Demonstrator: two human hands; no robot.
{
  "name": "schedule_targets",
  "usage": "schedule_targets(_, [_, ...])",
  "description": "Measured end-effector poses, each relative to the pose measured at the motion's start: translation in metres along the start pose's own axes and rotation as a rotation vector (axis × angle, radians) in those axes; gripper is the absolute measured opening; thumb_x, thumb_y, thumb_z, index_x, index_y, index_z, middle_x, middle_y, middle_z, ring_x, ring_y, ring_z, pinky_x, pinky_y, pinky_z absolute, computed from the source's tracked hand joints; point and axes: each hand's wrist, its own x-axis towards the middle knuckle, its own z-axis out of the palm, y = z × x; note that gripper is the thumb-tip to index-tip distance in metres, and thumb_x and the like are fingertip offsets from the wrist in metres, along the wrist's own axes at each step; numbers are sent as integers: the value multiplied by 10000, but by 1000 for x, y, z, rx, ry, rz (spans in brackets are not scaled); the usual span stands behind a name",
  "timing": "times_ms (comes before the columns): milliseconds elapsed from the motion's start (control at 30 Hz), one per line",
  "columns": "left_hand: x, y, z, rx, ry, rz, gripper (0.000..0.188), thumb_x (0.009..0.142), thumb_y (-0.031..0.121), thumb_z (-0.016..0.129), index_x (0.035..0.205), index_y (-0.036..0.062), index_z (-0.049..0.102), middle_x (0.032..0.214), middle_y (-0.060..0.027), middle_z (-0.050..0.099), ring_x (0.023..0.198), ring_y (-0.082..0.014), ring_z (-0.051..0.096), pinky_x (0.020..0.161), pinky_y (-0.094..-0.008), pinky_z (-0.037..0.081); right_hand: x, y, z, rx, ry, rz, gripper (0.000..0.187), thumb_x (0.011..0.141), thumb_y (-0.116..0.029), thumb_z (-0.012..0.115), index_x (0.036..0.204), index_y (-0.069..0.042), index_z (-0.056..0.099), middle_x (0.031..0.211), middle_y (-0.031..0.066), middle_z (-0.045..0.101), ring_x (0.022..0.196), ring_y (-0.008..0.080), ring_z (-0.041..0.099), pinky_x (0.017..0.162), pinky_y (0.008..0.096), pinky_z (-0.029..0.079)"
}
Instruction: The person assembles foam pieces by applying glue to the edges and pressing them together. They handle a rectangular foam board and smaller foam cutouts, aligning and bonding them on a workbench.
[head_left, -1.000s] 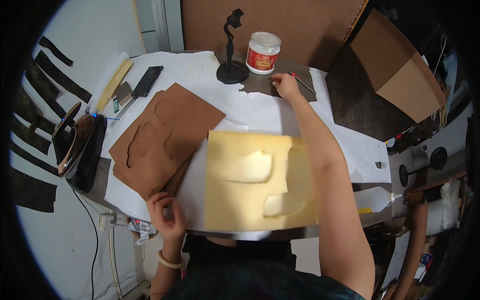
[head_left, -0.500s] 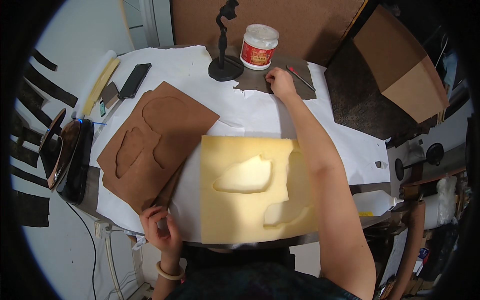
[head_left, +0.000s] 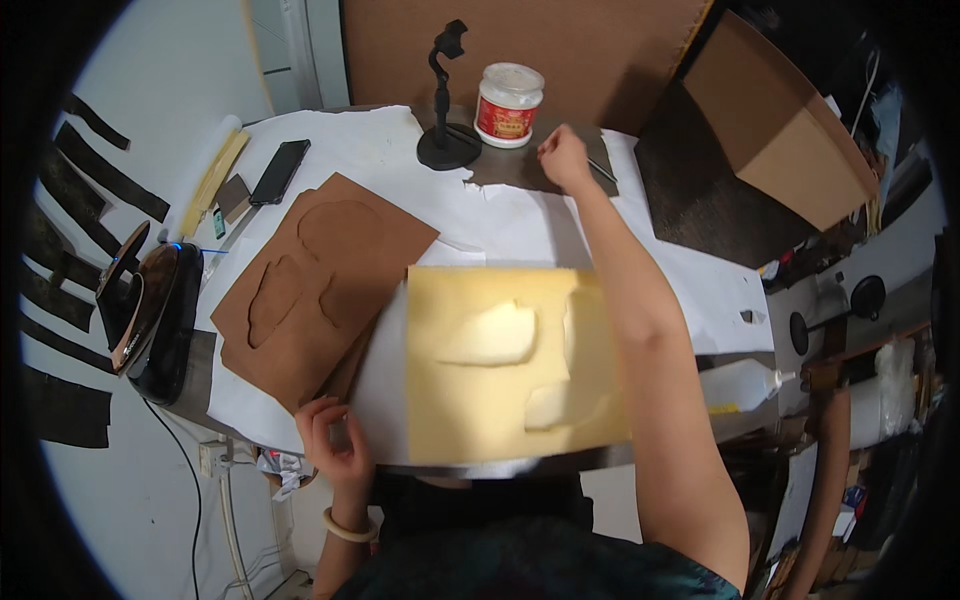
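Note:
My right hand (head_left: 565, 158) is closed at the far side of the table, over the near end of a slim pen-like tool (head_left: 602, 171); whether it grips the tool is hidden. My right forearm crosses the right side of a thick yellow foam sheet (head_left: 440, 410) with irregular cut-out shapes. At the near left, my left hand (head_left: 335, 440) hangs with loosely curled, parted fingers and nothing in them. Its fingertips are by the near corner of a brown sheet (head_left: 375, 240) that bears similar cut outlines and lies over another brown piece.
Beyond the foam stand a black stand (head_left: 445, 148) and a red-labelled white jar (head_left: 509, 108). A phone (head_left: 280, 172) lies at the far left, near a black iron-like device (head_left: 165, 325). A squeeze bottle (head_left: 735, 388) lies at the right, below an open cardboard box (head_left: 800, 130).
My right hand has shifted right and away, now covering the tool's red end. My left hand stays by the brown sheet's corner. The whole view has moved slightly.

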Motion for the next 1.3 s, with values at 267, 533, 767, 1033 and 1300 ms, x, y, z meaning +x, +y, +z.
schedule_targets(267, [-6,-21,4,-131,101,122,96,946,-79,668,1009,-12,643,1088,-146,677,984,-282,633,894,-380,521,-288,-128,-194,365,73,-200,234,885,41,830,895,-18,604,803,-5,677,775,74,658,721,255,545])
schedule_targets(533, [-1,-12,8,-170,73,110,32,997,24,691,1009,13,663,1059,-82,669,905,-165,591,762,-289,482,-547,-36,-343,-585,-286,312,151,992,-148,752,1051,-10,774,743,114,771,714,261,776,671,366,588])
schedule_targets(767, [-10,6,10,-246,44,171,44,986,-1,688,1018,1,657,1106,-92,659,946,-178,609,855,-294,510,-509,-2,-362,-291,-37,592,502,886,-228,825,1359,-93,727,1502,211,623,1388,393,588,1096,479,516])
schedule_targets(1033, [-15,126,7,-435,-235,384,223,873,-28,736,1084,-9,667,1066,-177,701,1012,-340,683,905,-414,555,-401,56,-283,72,583,228,954,697,-315,1031,1447,-10,528,1306,175,698,1167,304,686,1011,436,552])
schedule_targets(1300, [9,174,13,-557,-576,282,1047,780,350,952,1573,-13,372,1516,-262,510,1412,-438,531,1169,-502,447,-419,-185,-212,543,-121,-394,981,811,-172,943,1607,24,402,1400,192,650,1269,294,669,1082,426,531])
